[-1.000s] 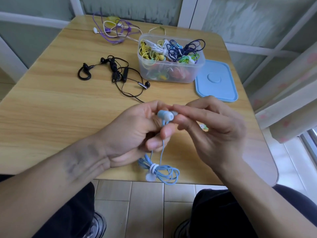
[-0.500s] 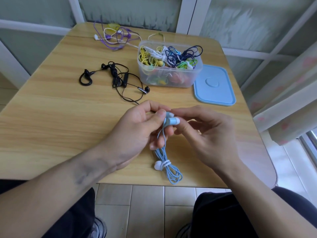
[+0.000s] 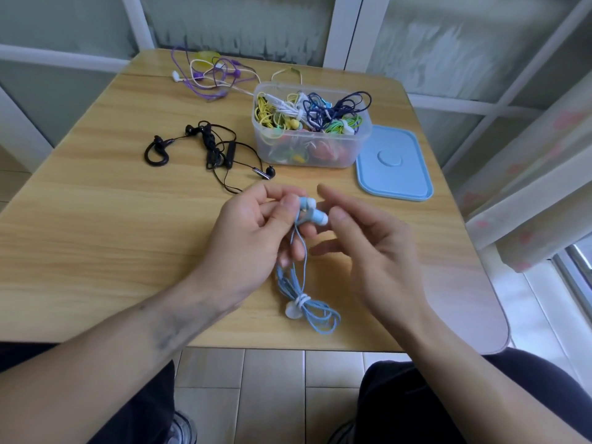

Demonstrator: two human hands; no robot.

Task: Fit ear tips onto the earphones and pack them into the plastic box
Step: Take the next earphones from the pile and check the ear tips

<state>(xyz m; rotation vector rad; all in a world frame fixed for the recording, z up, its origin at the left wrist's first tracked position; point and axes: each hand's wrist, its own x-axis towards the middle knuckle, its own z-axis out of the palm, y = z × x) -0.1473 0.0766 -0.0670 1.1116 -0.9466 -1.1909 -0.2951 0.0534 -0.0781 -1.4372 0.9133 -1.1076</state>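
Left hand (image 3: 253, 238) pinches the two buds of the light blue earphones (image 3: 312, 214) between thumb and fingers, above the wooden table (image 3: 96, 219); I read this as a firm hold. Both buds show white ear tips at their ends, so I judge the fitting step for this pair complete or nearly so. Their bundled cable (image 3: 307, 302) hangs below my left hand, tied with a white band, its loops near the table's front edge. Right hand (image 3: 374, 251) is released, fingers spread and relaxed, just beside the buds and holding nothing. The plastic box (image 3: 310, 129) stands further back on the table, already filled close to the rim with coiled earphones of several colours. Its blue lid (image 3: 395, 163) lies flat just to the right of the box, off it. Remaining work, as far as I can see: place this pair in the box, then process the black earphones (image 3: 211, 149) left of the box and the purple and white tangle (image 3: 208, 75) at the far edge. Lid closure is not yet done.
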